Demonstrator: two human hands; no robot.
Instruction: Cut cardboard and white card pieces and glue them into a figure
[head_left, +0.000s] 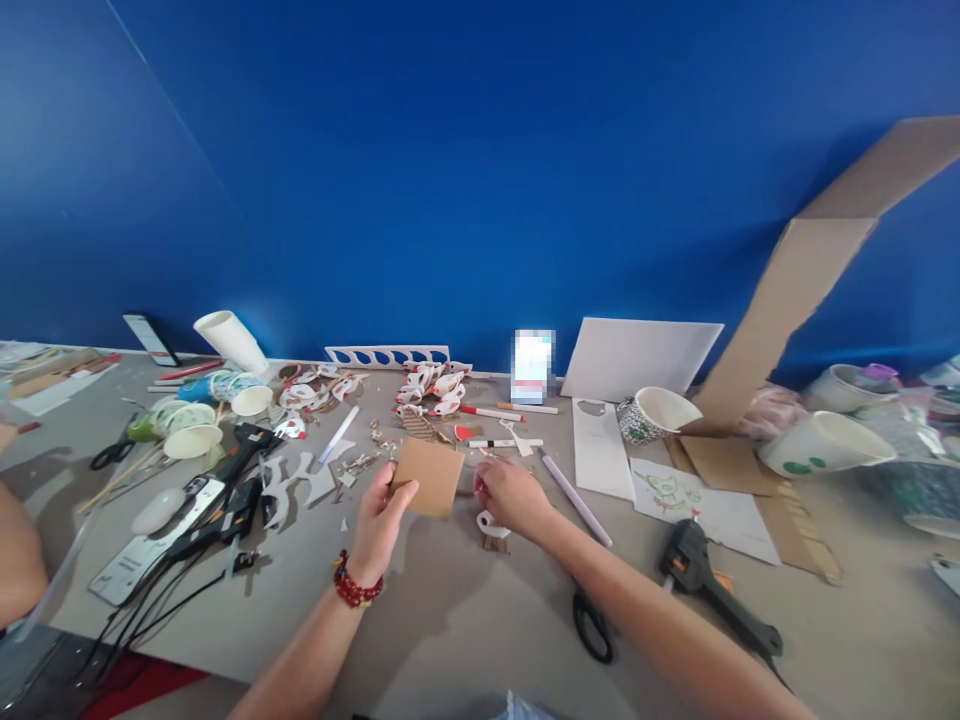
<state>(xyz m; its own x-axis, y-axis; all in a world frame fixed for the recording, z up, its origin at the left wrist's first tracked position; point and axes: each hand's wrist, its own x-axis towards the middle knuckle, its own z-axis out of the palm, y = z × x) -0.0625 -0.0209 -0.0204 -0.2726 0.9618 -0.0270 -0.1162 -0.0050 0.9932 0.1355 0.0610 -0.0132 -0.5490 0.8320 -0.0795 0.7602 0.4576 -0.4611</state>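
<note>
My left hand (pixel 381 515) grips a square piece of brown cardboard (pixel 435 480), thumb on its near face, held up over the table. Just right of the cardboard, my right hand (pixel 510 495) has its fingers closed together low over the table. What is between those fingers, if anything, I cannot make out. Below the right hand stands a small white cutout (pixel 489 522) with a brown cardboard piece at its foot. Black-handled scissors (pixel 594 628) lie partly beneath my right forearm. Beyond the hands are a red-white marker (pixel 493 413) and a white pen (pixel 504 443).
Several red-and-white cutouts (pixel 435 385) are piled near the blue wall (pixel 450 180). A glue gun (pixel 709 580) lies at right, near a patterned paper cup (pixel 652 415). Cables and a power strip (pixel 154 550) occupy the left. Another person's arm (pixel 19 540) shows at the left edge.
</note>
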